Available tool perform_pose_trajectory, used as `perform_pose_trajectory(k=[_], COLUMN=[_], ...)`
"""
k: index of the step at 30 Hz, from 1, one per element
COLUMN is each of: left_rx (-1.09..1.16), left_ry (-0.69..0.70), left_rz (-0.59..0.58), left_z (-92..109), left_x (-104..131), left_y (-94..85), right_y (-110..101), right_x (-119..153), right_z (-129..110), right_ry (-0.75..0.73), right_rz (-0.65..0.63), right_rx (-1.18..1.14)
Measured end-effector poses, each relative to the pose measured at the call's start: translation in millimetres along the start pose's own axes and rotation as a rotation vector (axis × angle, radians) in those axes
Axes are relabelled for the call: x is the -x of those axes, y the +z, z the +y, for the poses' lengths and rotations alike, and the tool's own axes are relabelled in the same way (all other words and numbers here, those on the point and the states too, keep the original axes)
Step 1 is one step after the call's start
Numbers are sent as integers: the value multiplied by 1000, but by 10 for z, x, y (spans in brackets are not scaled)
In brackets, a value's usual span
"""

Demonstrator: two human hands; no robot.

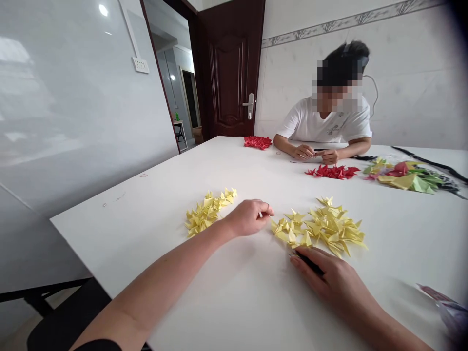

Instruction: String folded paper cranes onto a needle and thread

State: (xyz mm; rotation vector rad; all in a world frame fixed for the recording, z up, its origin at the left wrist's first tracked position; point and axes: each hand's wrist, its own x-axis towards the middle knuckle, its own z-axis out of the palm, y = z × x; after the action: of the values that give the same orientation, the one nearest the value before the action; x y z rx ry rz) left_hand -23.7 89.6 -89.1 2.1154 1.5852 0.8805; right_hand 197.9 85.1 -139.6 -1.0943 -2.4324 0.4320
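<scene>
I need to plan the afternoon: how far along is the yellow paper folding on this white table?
Done: a smaller pile of folded yellow pieces lies left of the left hand. In hand: that left hand pinches something small at the edge of the larger yellow pile, while the right hand rests on a dark pen-like object. Left: the larger pile looks loose and unsorted, so probably most of it remains.

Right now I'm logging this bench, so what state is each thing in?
left hand: closed around a small pale piece
right hand: flat on the table, dark pen beneath
pen: lying, mostly covered
yellow folded pieces: loose piles
door: swung open
</scene>
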Motion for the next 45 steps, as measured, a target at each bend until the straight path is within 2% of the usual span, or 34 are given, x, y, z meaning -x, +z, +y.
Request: perform_pose_trajectory(k=[4,6,8,10,12,19,23,27,31,34,37,41,45], left_rx=[-113,-172,-235,-291,-323,-312,-291,-251,-20,100,181,352,401], left_ry=[-147,-220,-299,-369,-410,-432,-407,-323,-205,-206,-229,-313,-336], left_rz=[-25,-106,-233,-338,-381,-420,-446,-399,-285,-245,-256,-258,-256], left_z=[-32,-54,-70,-88,-116,-198,-137,-16,66,85,100,121,127], left_x=[-8,13,40,61,68,37,26,4,-25,-24,-8,5,7], left_y=[-527,-712,-803,-812,-773,-620,-610,-570,-359,-126,64,167,179], right_y=[3,14,24,28,25,-27,-38,-24,-11,-10,-15,-24,-30], right_x=[-5,-8,-10,-10,-8,4,4,1,-8,-9,-3,-2,-11], right_z=[24,43,59,66,63,6,-3,15,29,30,23,5,-7], right_ry=[-10,-16,-9,2,11,0,3,12,4,-3,-12,-24,-26], right_rz=[2,5,1,-13,-20,-22,-23,-27,-17,-4,10,7,7], right_rx=[5,-3,-6,2,11,14,-1,-16,-34,-50,-61,-78,-88])
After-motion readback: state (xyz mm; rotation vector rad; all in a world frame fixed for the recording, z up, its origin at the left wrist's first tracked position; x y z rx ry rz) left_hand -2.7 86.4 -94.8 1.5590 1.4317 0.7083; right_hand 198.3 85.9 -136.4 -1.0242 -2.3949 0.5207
